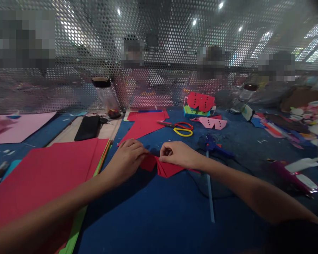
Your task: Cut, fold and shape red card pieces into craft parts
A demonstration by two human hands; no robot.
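Between my hands, just above the blue table, is a piece of folded red paper (169,170) with layered pleats at its middle. My left hand (129,157) has its fingers closed on the paper's left end. My right hand (176,153) pinches the upper edge right of the middle, thumb and forefinger together. Part of the paper is hidden behind the fingers. Scissors (182,129) with one red and one yellow handle lie beyond my hands. Near their blades is a cut sheet of red paper (144,128). A blue glue gun (217,146) lies beyond my right forearm.
A stack of red sheets (55,173) covers the left side, with a black phone-like case (87,127) behind it. Cut-out paper masks (201,102), a bottle (107,97) and a perforated metal screen (159,74) stand at the back. Paper scraps (310,114) pile up at right.
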